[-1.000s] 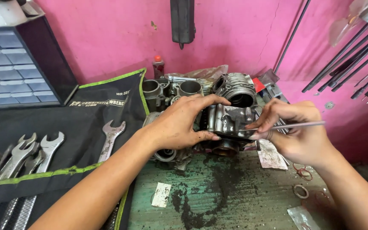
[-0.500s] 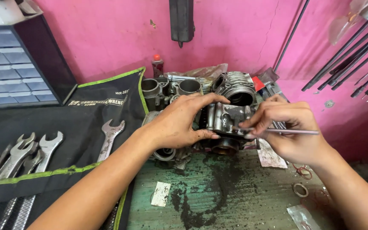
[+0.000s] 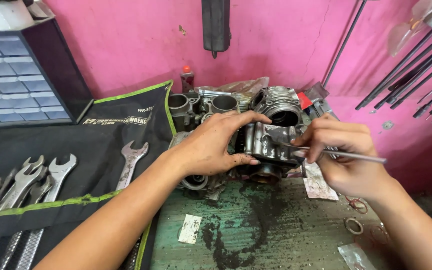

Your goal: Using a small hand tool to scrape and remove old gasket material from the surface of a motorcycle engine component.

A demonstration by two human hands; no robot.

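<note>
Ideally the left hand (image 3: 211,147) grips the grimy engine casting (image 3: 270,150) firmly, unmoving, while the right hand (image 3: 338,150) — pinching a thin metal pick (image 3: 346,155) — probes gently, never prying.

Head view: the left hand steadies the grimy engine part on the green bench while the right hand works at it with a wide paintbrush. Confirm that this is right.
Not quite. The head view shows the right hand holding a thin metal rod-like tool, not a wide paintbrush. The rest stands: the left hand steadies the grimy engine part on the green bench.
</note>
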